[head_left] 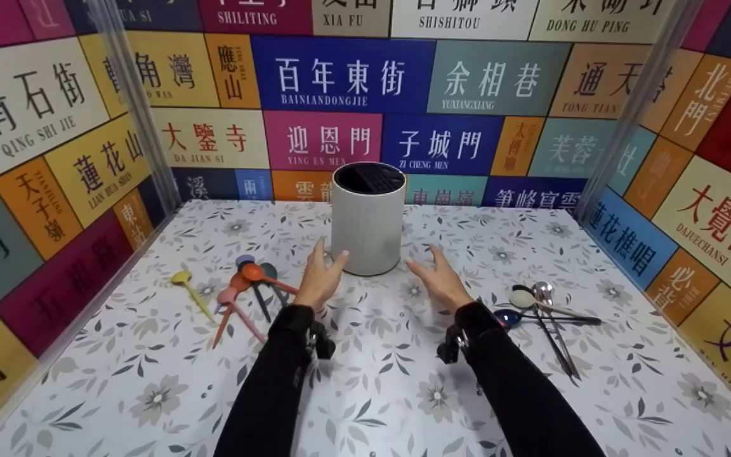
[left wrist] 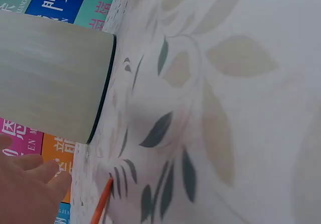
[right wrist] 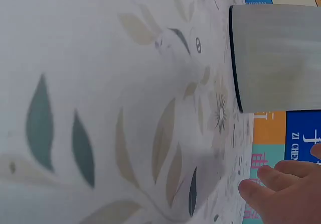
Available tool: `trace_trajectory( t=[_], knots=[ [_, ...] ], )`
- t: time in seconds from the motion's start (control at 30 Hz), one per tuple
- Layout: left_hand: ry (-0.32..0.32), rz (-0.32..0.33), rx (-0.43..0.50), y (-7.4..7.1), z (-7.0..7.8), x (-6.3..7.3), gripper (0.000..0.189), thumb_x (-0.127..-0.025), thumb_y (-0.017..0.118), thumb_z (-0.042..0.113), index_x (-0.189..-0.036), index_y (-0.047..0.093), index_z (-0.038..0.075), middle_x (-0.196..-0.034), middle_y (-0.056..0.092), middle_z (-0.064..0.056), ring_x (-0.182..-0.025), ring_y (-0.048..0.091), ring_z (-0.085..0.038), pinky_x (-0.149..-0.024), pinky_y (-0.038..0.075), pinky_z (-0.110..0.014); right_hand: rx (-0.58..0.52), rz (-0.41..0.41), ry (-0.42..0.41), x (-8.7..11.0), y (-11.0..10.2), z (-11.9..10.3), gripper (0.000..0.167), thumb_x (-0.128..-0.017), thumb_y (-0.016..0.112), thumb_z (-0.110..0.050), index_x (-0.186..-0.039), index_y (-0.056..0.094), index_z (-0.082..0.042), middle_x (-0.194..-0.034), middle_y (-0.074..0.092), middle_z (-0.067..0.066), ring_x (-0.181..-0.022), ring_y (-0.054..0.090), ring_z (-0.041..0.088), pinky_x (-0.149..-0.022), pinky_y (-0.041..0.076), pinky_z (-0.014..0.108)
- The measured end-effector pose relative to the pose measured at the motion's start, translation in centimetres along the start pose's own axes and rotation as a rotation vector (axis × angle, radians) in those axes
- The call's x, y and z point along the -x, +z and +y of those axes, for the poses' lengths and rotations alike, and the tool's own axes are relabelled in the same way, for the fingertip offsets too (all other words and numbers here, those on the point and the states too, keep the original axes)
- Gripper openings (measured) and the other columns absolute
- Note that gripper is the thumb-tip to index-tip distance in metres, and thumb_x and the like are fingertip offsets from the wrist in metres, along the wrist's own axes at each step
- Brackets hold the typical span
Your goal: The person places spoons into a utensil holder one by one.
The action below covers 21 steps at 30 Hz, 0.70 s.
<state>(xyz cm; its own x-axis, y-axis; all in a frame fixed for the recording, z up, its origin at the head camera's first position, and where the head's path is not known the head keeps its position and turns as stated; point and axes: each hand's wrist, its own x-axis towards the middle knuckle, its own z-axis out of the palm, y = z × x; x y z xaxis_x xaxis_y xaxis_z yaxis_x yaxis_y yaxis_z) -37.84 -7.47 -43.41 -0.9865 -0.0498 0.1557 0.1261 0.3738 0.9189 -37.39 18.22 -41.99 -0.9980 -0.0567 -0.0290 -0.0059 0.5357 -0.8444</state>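
A white cylindrical utensil holder [head_left: 367, 228] with a dark, divided top stands upright at the far middle of the table. My left hand [head_left: 322, 277] is by its lower left side, fingers extended, thumb apart. On the other side, my right hand [head_left: 440, 277] spreads its fingers towards the holder with a gap between. Neither hand holds anything. Both wrist views show the holder's pale wall [left wrist: 50, 78] and dark base rim, with the left hand's fingers [left wrist: 42, 171] and the right hand's fingers [right wrist: 273, 176] beside it. Whether the left fingertips touch the holder I cannot tell.
Left of the left hand lie several colourful spoons, including a yellow one [head_left: 194, 295], an orange one [head_left: 254, 273] and a pink one [head_left: 229, 298]. Several metal and dark spoons [head_left: 543, 293] lie crossed at the right. Walls with printed signs [head_left: 346, 76] enclose the flower-patterned table [head_left: 391, 393].
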Motion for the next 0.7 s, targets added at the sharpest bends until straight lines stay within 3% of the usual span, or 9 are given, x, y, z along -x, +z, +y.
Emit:
trace_trajectory(
  t=[0.13,0.3,0.47,0.7],
  knots=[
    [0.001,-0.032,0.014,0.2,0.1,-1.8,0.079,-0.107,0.055,0.039,-0.166,0.016,0.003,-0.170,0.019,-0.024,-0.157,0.019,-0.037,-0.127,0.017,-0.048,-0.051,0.010,-0.029,-1.5,1.0,-0.6,0.091,-0.104,0.054,-0.055,-0.168,0.009,-0.009,-0.171,0.015,0.025,-0.157,0.017,0.041,-0.126,0.016,0.055],
    [-0.049,-0.053,0.135,0.6,0.0,-2.8,0.083,-0.106,0.058,0.035,-0.167,0.011,0.005,-0.173,0.013,-0.021,-0.159,0.012,-0.033,-0.127,0.013,-0.047,-0.087,0.017,-0.025,-2.4,2.5,-0.7,0.093,-0.102,0.056,-0.055,-0.168,0.010,-0.007,-0.172,0.015,0.023,-0.157,0.017,0.039,-0.126,0.017,0.054],
    [-0.029,-0.034,0.229,0.6,0.5,-3.5,0.087,-0.104,0.061,0.027,-0.168,0.007,0.008,-0.174,0.008,-0.016,-0.160,0.008,-0.030,-0.128,0.009,-0.046,-0.158,-0.005,-0.066,-3.0,3.6,-1.4,0.094,-0.103,0.058,-0.052,-0.168,0.008,-0.006,-0.172,0.013,0.022,-0.158,0.015,0.037,-0.127,0.015,0.052],
    [-0.005,-0.060,0.235,0.7,1.2,-4.3,0.094,-0.099,0.064,0.022,-0.168,0.002,0.009,-0.175,0.004,-0.014,-0.161,0.006,-0.028,-0.128,0.009,-0.043,-0.264,-0.025,-0.118,-3.4,3.9,-2.0,0.091,-0.105,0.059,-0.045,-0.168,0.008,-0.005,-0.174,0.009,0.018,-0.159,0.012,0.036,-0.127,0.015,0.051]
  ],
)
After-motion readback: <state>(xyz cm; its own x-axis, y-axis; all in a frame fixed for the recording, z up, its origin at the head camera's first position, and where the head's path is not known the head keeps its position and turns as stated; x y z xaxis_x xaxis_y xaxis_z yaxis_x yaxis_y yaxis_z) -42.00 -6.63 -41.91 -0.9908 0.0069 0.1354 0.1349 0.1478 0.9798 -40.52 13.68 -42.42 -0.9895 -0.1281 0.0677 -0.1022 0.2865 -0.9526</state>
